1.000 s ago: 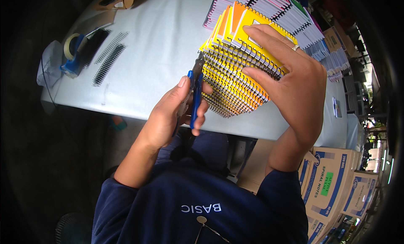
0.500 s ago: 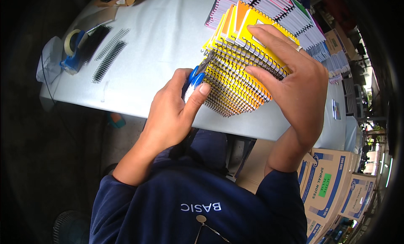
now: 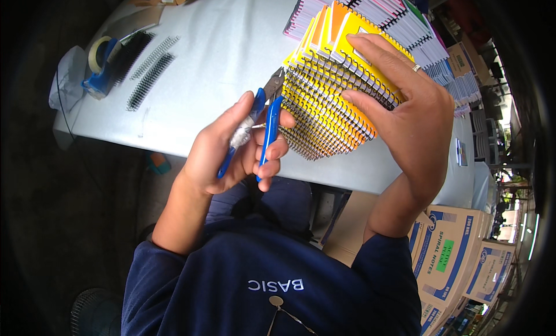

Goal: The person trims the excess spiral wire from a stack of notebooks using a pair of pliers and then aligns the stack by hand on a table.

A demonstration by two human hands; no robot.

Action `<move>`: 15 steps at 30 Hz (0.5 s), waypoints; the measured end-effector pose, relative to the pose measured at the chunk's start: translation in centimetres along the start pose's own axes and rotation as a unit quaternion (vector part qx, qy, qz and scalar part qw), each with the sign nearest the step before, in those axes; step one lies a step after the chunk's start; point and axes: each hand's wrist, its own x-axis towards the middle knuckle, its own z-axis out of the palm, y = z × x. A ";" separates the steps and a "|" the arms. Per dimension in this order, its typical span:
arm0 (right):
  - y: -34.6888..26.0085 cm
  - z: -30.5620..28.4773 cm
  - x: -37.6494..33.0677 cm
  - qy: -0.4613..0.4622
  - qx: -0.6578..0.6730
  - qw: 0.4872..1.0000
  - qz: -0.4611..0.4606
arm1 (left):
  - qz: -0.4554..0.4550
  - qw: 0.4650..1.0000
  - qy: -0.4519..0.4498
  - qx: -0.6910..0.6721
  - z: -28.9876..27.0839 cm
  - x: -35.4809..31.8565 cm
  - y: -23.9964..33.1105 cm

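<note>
A tall stack of yellow and orange spiral notebooks (image 3: pixel 327 104) fans across the table, its wire spirals turned toward me. My right hand (image 3: pixel 408 98) rests on the top notebook, fingers over the yellow cover and thumb against the spirals. In my left hand (image 3: pixel 226 139) is a pair of blue-handled wire cutters (image 3: pixel 271 127), with something clear wrapped around one handle. The handles are spread apart, and the metal jaws point at the left edge of the stack, by the spiral ends. Whether the jaws touch a wire I cannot tell.
More spiral notebooks (image 3: pixel 376 15) lie stacked behind, at the far right. On the left sit a blue tape dispenser (image 3: pixel 98 78), a clear plastic bag (image 3: pixel 68 81) and loose black spiral coils (image 3: pixel 150 81). Cardboard cartons (image 3: pixel 446 255) stand at the lower right, below the table edge.
My left hand has turned palm up and its fingers have loosened, so the cutters' handles have spread apart and show in full. My right hand has barely shifted on the stack.
</note>
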 end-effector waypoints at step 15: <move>0.7 0.2 -0.3 -0.008 0.029 1.000 0.002 | -0.014 0.993 0.066 0.097 0.4 0.8 0.0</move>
